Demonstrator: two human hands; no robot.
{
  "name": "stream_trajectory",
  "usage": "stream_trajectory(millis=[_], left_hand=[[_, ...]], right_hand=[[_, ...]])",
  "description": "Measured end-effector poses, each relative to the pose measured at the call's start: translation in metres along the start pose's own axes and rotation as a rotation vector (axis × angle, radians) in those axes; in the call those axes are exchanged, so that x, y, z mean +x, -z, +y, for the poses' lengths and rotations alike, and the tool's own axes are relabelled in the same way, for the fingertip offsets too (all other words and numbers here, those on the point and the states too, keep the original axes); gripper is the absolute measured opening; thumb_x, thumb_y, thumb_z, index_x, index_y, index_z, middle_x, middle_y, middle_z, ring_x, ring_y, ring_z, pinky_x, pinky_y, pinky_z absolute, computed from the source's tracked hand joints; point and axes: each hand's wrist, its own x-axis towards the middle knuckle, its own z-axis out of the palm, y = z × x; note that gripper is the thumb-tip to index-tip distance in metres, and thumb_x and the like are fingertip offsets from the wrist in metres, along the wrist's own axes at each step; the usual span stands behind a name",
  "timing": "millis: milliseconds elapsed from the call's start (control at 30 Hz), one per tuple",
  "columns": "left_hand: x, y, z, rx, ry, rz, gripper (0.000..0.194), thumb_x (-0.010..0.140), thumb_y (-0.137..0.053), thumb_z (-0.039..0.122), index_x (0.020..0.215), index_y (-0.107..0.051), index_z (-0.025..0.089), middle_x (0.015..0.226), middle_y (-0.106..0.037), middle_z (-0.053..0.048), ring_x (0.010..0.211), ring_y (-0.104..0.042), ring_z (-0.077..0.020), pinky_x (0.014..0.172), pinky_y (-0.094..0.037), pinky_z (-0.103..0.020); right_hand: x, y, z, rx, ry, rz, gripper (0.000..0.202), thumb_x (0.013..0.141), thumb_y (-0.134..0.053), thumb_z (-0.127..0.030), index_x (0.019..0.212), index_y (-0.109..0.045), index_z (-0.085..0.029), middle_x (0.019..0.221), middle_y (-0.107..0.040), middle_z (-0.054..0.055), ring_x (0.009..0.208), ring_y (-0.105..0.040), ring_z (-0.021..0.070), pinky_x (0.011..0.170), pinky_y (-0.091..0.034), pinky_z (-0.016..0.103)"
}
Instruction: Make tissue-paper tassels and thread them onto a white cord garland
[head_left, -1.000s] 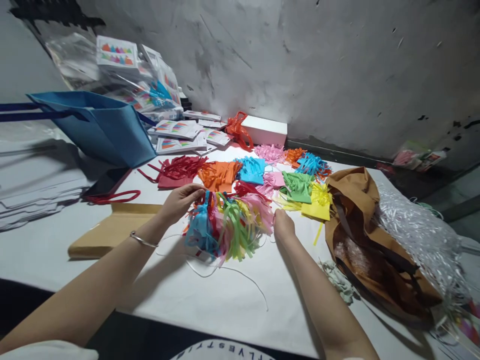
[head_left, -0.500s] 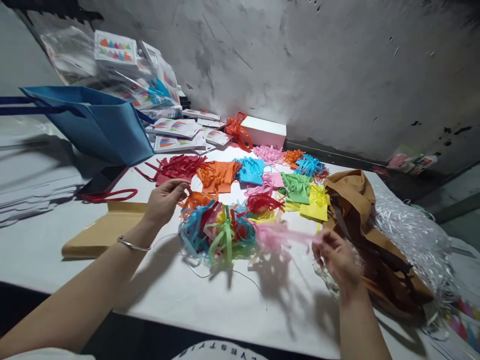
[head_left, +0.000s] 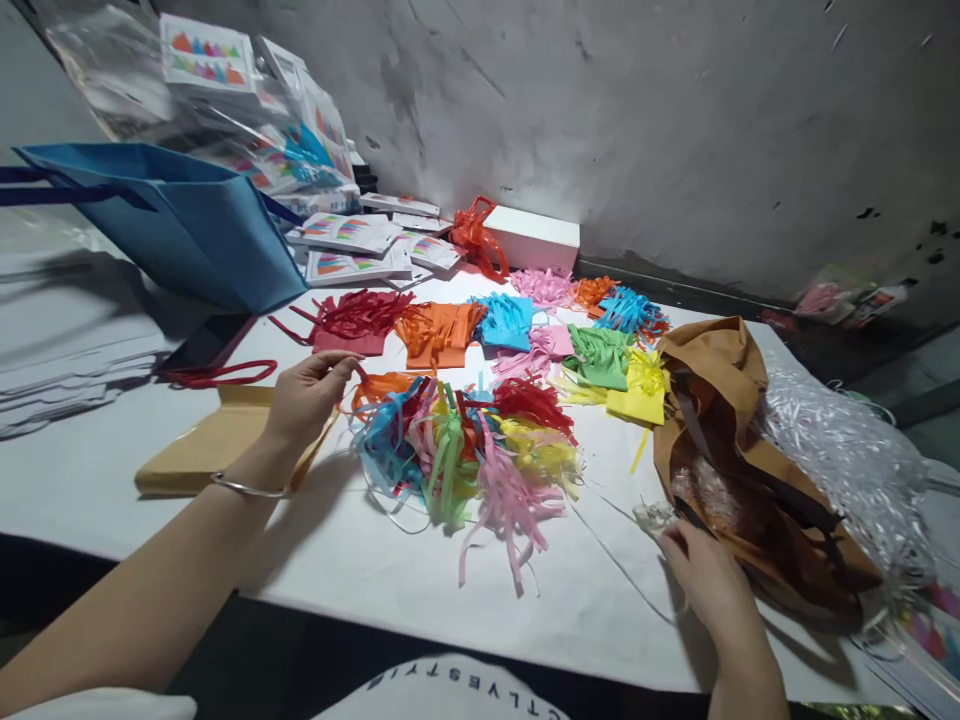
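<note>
My left hand (head_left: 311, 395) is closed in a pinch on the end of an orange paper tassel (head_left: 386, 385). To the right of it lies a bunch of fringed tissue tassels in blue, green, red and yellow. A pink tassel (head_left: 514, 480) hangs toward the front of the bunch, its strips spread on the table. My right hand (head_left: 705, 575) rests low by the brown bag, fingers curled beside a small whitish tangle (head_left: 654, 517); what they hold is hidden. A thin white string (head_left: 622, 570) runs from the bunch toward it.
Folded fringed paper bundles (head_left: 439, 340) lie in rows behind. A brown cloth bag (head_left: 720, 370) and shiny clear strips (head_left: 840, 440) are on the right. At left stand a blue bag (head_left: 202, 235), a kraft paper piece (head_left: 187, 455) and packaged boxes (head_left: 206, 60). A white box (head_left: 532, 238) touches the wall.
My right hand has let go of the pink tassel, which has dropped onto the table, and has moved down and right to the whitish tangle. My left hand has shifted slightly left.
</note>
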Motion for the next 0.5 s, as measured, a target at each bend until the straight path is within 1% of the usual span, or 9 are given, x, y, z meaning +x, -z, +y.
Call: stream_trajectory(millis=[67,100,167,200,267,300,367,433,500], left_hand=[[-0.002,0.000,-0.001,-0.017,0.017,-0.009,0.029,0.078,-0.068,0.037,0.093,-0.070,0.013,0.058,-0.051,0.004,0.052,-0.039,-0.0097,0.048,-0.030,-0.022],[-0.004,0.000,-0.001,-0.027,0.025,-0.017,0.030,0.078,-0.068,0.038,0.094,-0.069,0.013,0.057,-0.050,0.004,0.052,-0.039,-0.0096,0.048,-0.030,-0.022],[-0.006,-0.002,-0.001,-0.049,0.034,-0.036,0.031,0.078,-0.068,0.038,0.095,-0.069,0.012,0.057,-0.050,0.004,0.051,-0.039,-0.0092,0.047,-0.029,-0.022],[-0.006,-0.002,-0.001,-0.059,0.036,-0.043,0.032,0.077,-0.069,0.038,0.095,-0.069,0.012,0.057,-0.050,0.004,0.051,-0.038,-0.0090,0.047,-0.029,-0.022],[-0.007,-0.003,0.000,-0.077,0.039,-0.050,0.032,0.076,-0.070,0.039,0.094,-0.070,0.012,0.056,-0.049,0.004,0.051,-0.038,-0.0088,0.047,-0.029,-0.022],[-0.007,-0.003,0.001,-0.086,0.041,-0.049,0.033,0.076,-0.071,0.039,0.094,-0.070,0.012,0.056,-0.050,0.004,0.051,-0.038,-0.0089,0.047,-0.029,-0.022],[-0.007,0.000,0.002,-0.107,0.049,-0.044,0.034,0.074,-0.072,0.041,0.093,-0.069,0.013,0.055,-0.049,0.004,0.051,-0.038,-0.0090,0.047,-0.029,-0.022],[-0.007,0.003,0.003,-0.136,0.062,-0.033,0.035,0.072,-0.074,0.043,0.090,-0.068,0.014,0.055,-0.049,0.005,0.050,-0.038,-0.0087,0.046,-0.029,-0.022],[-0.007,0.005,0.004,-0.164,0.076,-0.014,0.036,0.070,-0.075,0.044,0.088,-0.067,0.014,0.054,-0.047,0.005,0.049,-0.037,-0.0080,0.045,-0.028,-0.021]], right_hand=[[0.012,-0.001,-0.017,-0.008,0.023,0.097,0.015,0.085,-0.051,-0.026,0.082,-0.065,-0.019,0.095,-0.066,0.013,0.095,-0.060,0.0295,0.086,-0.043,0.040],[0.017,-0.005,-0.030,0.002,0.059,0.118,0.015,0.086,-0.052,-0.026,0.089,-0.065,-0.019,0.105,-0.065,0.013,0.104,-0.058,0.0294,0.092,-0.040,0.040],[0.026,-0.018,-0.059,0.044,0.131,0.105,0.015,0.087,-0.057,-0.028,0.097,-0.065,-0.021,0.109,-0.064,0.011,0.108,-0.056,0.0275,0.096,-0.038,0.037],[0.029,-0.027,-0.073,0.066,0.148,0.097,0.014,0.085,-0.061,-0.030,0.095,-0.065,-0.021,0.106,-0.064,0.011,0.106,-0.056,0.0276,0.095,-0.039,0.037],[0.035,-0.045,-0.095,0.120,0.158,0.094,0.013,0.078,-0.070,-0.028,0.084,-0.063,-0.020,0.096,-0.063,0.011,0.100,-0.057,0.0282,0.090,-0.041,0.037],[0.038,-0.053,-0.102,0.157,0.159,0.098,0.013,0.077,-0.071,-0.027,0.077,-0.060,-0.020,0.091,-0.062,0.011,0.096,-0.058,0.0276,0.087,-0.041,0.037],[0.044,-0.061,-0.109,0.258,0.166,0.112,0.020,0.080,-0.067,-0.029,0.068,-0.054,-0.021,0.081,-0.060,0.008,0.086,-0.057,0.0238,0.081,-0.042,0.035],[0.050,-0.056,-0.107,0.394,0.178,0.128,0.028,0.087,-0.057,-0.039,0.066,-0.049,-0.022,0.072,-0.057,0.004,0.072,-0.055,0.0192,0.071,-0.044,0.032],[0.052,-0.037,-0.098,0.548,0.190,0.155,0.038,0.092,-0.043,-0.054,0.069,-0.045,-0.024,0.064,-0.049,-0.001,0.057,-0.047,0.0153,0.057,-0.041,0.029]])
